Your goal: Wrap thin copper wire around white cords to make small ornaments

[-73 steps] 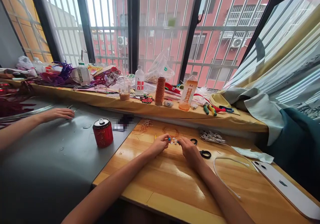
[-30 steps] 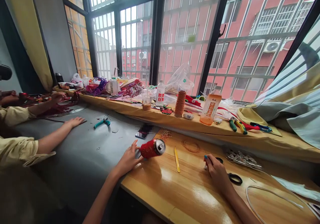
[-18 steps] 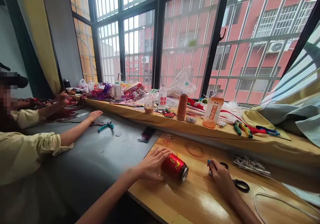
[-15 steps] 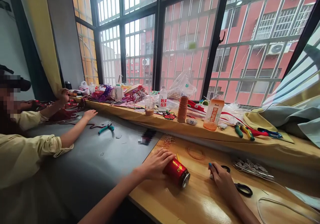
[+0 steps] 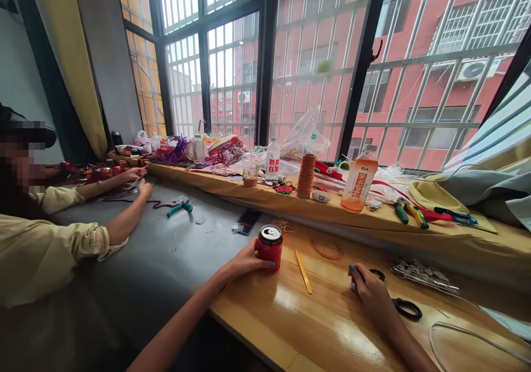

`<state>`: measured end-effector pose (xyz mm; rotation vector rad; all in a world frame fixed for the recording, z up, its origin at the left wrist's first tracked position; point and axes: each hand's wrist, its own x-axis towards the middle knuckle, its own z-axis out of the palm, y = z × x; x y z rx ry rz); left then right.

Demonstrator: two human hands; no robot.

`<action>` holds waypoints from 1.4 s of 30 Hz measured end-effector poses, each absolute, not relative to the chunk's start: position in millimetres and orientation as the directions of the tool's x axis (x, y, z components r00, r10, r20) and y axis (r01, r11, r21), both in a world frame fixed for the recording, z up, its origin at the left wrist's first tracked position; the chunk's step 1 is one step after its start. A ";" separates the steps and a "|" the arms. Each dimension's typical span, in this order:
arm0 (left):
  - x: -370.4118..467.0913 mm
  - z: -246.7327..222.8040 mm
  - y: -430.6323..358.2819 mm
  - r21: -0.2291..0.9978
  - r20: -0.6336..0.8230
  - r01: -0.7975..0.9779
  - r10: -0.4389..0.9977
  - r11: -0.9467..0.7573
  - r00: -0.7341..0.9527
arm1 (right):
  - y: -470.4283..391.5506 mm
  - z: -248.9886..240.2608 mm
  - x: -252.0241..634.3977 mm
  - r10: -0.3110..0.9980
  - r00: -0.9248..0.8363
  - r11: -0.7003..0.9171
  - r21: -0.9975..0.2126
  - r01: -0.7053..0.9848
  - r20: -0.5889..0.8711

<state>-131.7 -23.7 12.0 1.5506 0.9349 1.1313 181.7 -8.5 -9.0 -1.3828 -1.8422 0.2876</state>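
A red can (image 5: 269, 249) stands upright near the left edge of the wooden table, its opened silver top facing up. My left hand (image 5: 245, 262) is wrapped round its left side, thumb across the front. To the right, my right hand (image 5: 369, 288) rests on the wood with fingers curled together; a small whitish bit shows at the fingertips, too small to name. Black-handled scissors (image 5: 407, 309) lie partly under that hand. Between the hands is a yellow pointed tool (image 5: 303, 271). Behind it lies a coil of thin orange cord (image 5: 327, 249).
A phone (image 5: 249, 222) and teal pliers (image 5: 180, 209) lie on the grey surface. The raised ledge holds a cord spool (image 5: 306, 177), a bottle (image 5: 359, 183) and more pliers (image 5: 411, 214). At left, a person's hands (image 5: 141, 183) hold thin strands. A bag of pieces (image 5: 425, 275) lies right.
The can has gone from tilted to upright and moved slightly left with my left hand. The yellow tool now shows fully. The other person's hands have come together.
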 end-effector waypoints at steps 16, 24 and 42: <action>-90.1 23.5 -77.6 0.712 0.698 0.489 0.578 -0.503 -0.423 | -10.8 -6.5 180.6 0.886 -0.071 0.364 -0.594 0.718 0.458; -76.1 46.5 -79.9 0.850 0.525 0.291 0.754 -0.440 -0.395 | -16.5 -1.9 177.5 0.890 -0.056 0.350 -0.601 0.719 0.452; -71.7 40.5 -78.8 0.828 0.449 0.517 0.809 -0.217 -0.379 | -17.0 -7.1 178.0 0.901 -0.022 0.339 -0.670 0.661 0.434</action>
